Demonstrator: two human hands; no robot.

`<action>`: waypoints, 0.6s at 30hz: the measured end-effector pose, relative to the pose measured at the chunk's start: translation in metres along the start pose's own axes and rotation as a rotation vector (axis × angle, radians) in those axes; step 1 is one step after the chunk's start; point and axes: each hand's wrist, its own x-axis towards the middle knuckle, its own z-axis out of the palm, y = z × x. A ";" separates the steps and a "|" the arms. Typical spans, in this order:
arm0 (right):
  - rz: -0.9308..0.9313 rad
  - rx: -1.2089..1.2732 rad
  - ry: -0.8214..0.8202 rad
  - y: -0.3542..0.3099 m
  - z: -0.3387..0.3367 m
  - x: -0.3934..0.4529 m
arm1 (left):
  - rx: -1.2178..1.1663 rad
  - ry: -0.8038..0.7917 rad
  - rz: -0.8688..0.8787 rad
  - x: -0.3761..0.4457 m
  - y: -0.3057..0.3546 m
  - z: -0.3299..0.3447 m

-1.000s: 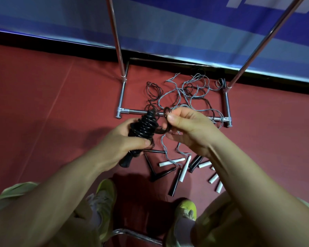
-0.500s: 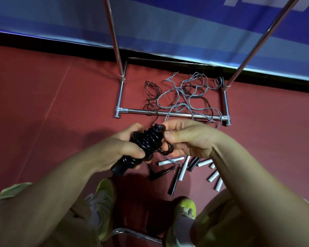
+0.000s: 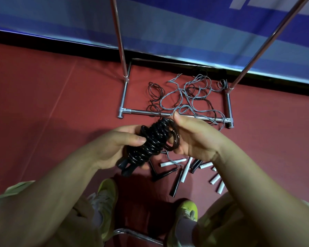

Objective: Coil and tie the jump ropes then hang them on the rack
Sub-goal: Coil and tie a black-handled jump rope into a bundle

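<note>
Black cord, wound turn upon turn around its own paired handles, forms the coiled jump rope (image 3: 150, 145) at the centre of the view. Left hand (image 3: 114, 148), at 9 o'clock of the bundle, grips it with the thumb pressed across the turns and the fingers curled behind; the handle ends project below the palm toward 7 o'clock. Right hand (image 3: 194, 138), at 3 o'clock of the bundle, pinches the last loose loop (image 3: 173, 141) of cord against the coil, thumb extended toward 12 o'clock. Whether the free end is already tucked under a turn cannot be told, as the fingers cover that spot.

Judged from this arrangement, the winding of this first rope is nearly complete and the tie-off is in hand; hanging has not begun. Rack (image 3: 168, 114), at 12 o'clock on the red floor (image 3: 43, 104), shows only its base frame and two uprights; its hanging bar lies outside the view. Inside and across the base lies a tangle of grey and dark ropes (image 3: 189, 97), uncoiled. At 5 o'clock of the hands, loose black and white handles (image 3: 185, 168) lie scattered on the floor, so several ropes remain to be coiled, tied and hung.
</note>
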 end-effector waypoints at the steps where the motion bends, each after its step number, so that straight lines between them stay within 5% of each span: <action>1: -0.014 0.031 -0.019 -0.001 -0.001 -0.001 | -0.023 0.002 0.000 0.000 0.000 0.000; 12: 0.001 0.096 0.329 -0.005 0.002 0.005 | 0.016 0.079 -0.010 0.004 -0.001 0.010; 18: 0.030 0.118 0.191 -0.006 0.002 0.000 | -0.119 0.254 0.078 0.010 0.003 0.011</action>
